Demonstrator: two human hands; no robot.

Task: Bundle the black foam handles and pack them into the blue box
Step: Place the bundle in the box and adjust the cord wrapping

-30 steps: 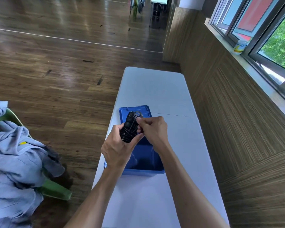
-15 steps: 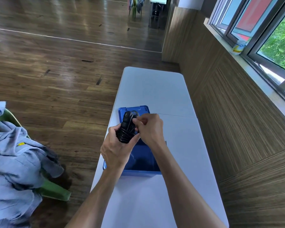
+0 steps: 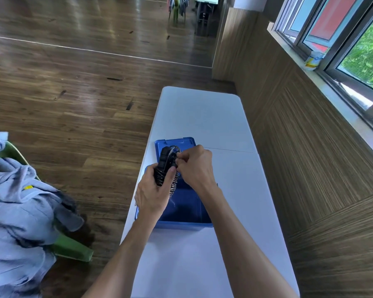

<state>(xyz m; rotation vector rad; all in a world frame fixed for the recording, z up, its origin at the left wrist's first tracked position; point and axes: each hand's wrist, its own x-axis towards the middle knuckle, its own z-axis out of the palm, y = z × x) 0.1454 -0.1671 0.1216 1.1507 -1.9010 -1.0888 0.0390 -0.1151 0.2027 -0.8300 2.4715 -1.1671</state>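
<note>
A bundle of black foam handles (image 3: 164, 166) wound with a thin cord is held upright over the blue box (image 3: 184, 223). My left hand (image 3: 152, 194) is wrapped around the bundle's lower part. My right hand (image 3: 196, 168) pinches the cord beside the bundle's top right. The box stands open on the white table (image 3: 202, 117), and its blue lid (image 3: 186, 142) lies flat just behind it. Both hands hide most of the box's inside; a dark blue floor shows at the near end.
The table runs along a wood-panelled wall (image 3: 310, 151) on the right, under a window sill with a small can (image 3: 313, 61). Left of the table, on the wooden floor, a green chair (image 3: 69, 248) is piled with grey-blue clothes (image 3: 15, 201).
Both hands and the bundle have stayed over the box. My right hand's fingers have shifted along the cord near the bundle's top. The view moved slightly.
</note>
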